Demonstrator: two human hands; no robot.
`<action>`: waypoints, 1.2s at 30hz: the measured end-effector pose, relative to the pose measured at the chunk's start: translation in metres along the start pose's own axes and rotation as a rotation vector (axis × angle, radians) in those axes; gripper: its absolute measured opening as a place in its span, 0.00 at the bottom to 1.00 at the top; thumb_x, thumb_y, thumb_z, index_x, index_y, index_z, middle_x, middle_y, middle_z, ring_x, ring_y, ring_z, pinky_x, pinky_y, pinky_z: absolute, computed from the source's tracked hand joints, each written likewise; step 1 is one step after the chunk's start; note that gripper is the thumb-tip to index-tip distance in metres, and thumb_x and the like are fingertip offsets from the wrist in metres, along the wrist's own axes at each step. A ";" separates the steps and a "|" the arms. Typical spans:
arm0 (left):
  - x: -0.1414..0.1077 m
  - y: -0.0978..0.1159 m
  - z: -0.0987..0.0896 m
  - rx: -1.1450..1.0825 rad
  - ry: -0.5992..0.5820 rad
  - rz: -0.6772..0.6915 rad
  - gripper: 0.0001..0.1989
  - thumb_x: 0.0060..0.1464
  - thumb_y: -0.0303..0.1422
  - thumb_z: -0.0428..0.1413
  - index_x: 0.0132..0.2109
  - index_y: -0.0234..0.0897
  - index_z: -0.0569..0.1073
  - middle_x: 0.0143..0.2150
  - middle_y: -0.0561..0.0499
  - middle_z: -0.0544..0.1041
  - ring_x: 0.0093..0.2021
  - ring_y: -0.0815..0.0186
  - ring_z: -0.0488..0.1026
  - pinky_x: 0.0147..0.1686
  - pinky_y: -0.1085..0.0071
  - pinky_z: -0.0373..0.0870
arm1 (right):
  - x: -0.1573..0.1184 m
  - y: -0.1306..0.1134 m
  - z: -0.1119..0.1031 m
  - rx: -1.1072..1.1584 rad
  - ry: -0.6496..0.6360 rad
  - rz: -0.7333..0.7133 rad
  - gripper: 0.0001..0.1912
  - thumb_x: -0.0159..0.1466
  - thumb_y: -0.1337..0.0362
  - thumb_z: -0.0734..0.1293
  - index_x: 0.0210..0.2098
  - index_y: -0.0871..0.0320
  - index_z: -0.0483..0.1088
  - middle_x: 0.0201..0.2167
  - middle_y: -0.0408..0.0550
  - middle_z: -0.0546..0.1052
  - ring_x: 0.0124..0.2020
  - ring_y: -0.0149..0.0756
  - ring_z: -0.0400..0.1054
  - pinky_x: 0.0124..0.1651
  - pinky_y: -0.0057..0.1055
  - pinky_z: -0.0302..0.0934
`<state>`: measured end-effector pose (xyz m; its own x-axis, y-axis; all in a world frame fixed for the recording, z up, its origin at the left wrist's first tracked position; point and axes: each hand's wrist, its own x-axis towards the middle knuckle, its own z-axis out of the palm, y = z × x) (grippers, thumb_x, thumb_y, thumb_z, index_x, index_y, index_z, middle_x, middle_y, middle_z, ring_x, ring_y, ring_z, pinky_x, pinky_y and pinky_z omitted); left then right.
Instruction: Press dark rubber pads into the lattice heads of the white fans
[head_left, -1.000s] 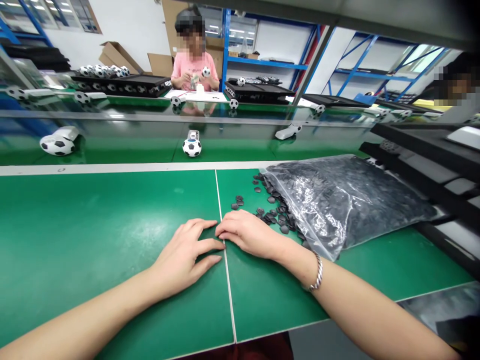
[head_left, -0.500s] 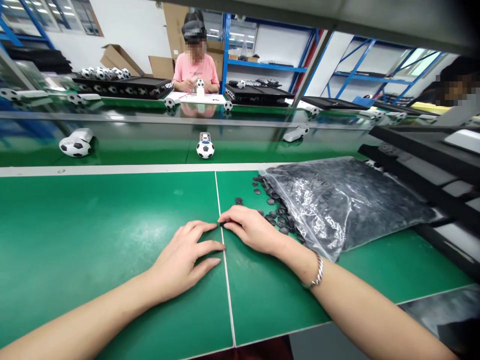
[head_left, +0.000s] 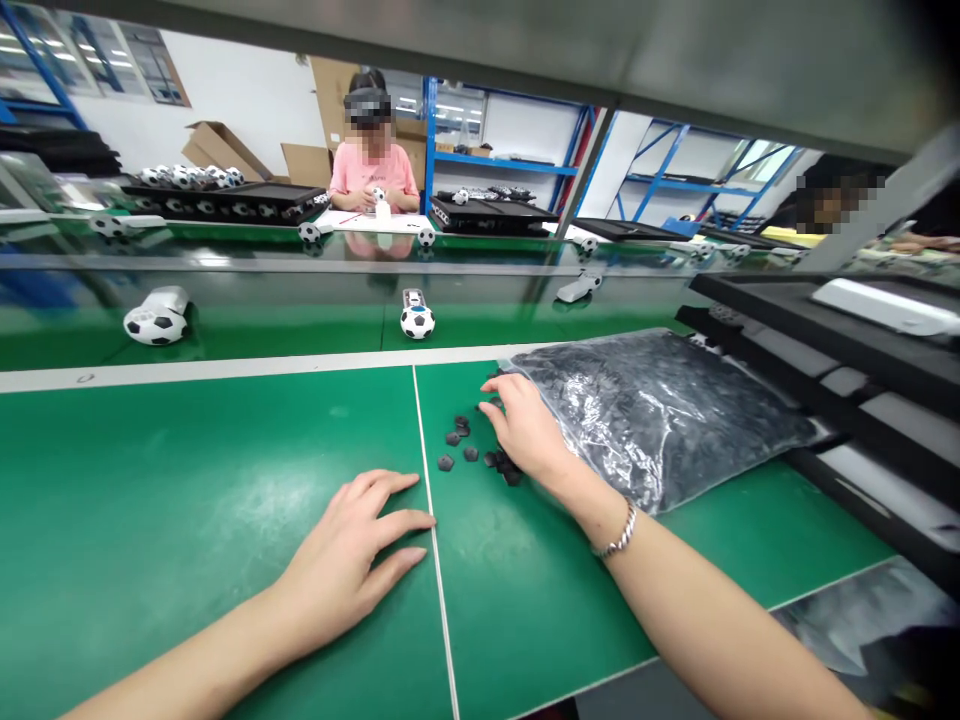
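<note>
My left hand (head_left: 360, 545) lies on the green tabletop (head_left: 187, 530), its fingers spread and nothing under them that I can see. My right hand (head_left: 525, 425) reaches over small black pentagon pieces (head_left: 445, 463) beside a clear plastic bag (head_left: 667, 410) full of black pieces. Its thumb and index finger are apart, with no piece visible between them. Several loose pieces lie to the left of the right hand and below it; others are hidden behind the hand and wrist.
Behind the white edge strip (head_left: 225, 368), soccer-ball-ended devices sit on a green conveyor, one (head_left: 417, 315) straight ahead and another (head_left: 156, 318) at left. Stacked black trays (head_left: 787, 300) stand at right. A person in pink (head_left: 375, 175) sits across; another person is at far right.
My right hand has moved away from beside the left fingertips, up and right to the pieces by the bag. A few pieces now lie near the white line. The view has shifted.
</note>
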<state>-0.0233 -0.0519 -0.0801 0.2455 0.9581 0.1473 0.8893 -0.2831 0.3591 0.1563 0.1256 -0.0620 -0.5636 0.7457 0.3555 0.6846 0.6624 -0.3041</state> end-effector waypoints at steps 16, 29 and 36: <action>-0.003 -0.009 0.011 0.042 0.124 0.028 0.14 0.56 0.45 0.48 0.49 0.54 0.69 0.55 0.52 0.63 0.55 0.56 0.58 0.49 0.57 0.65 | 0.013 0.064 -0.024 -0.439 -0.096 0.526 0.34 0.64 0.54 0.60 0.59 0.76 0.50 0.58 0.73 0.50 0.59 0.58 0.47 0.56 0.45 0.47; 0.003 -0.052 -0.006 0.148 0.313 -0.253 0.29 0.54 0.52 0.44 0.59 0.44 0.57 0.63 0.46 0.52 0.62 0.53 0.49 0.55 0.49 0.57 | 0.002 0.019 -0.004 -0.250 -0.236 0.210 0.31 0.63 0.54 0.61 0.59 0.67 0.53 0.59 0.63 0.53 0.60 0.51 0.46 0.59 0.45 0.46; 0.020 -0.073 -0.010 0.357 0.026 -0.548 0.36 0.55 0.53 0.39 0.63 0.34 0.50 0.65 0.40 0.46 0.65 0.57 0.37 0.59 0.48 0.43 | -0.001 0.008 0.005 0.079 -0.258 -0.055 0.31 0.64 0.53 0.61 0.60 0.63 0.52 0.60 0.57 0.52 0.61 0.47 0.44 0.60 0.44 0.46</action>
<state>-0.0876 -0.0128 -0.0944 -0.2853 0.9569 0.0540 0.9575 0.2820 0.0609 0.1602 0.1308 -0.0696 -0.7047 0.6956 0.1395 0.6175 0.6983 -0.3621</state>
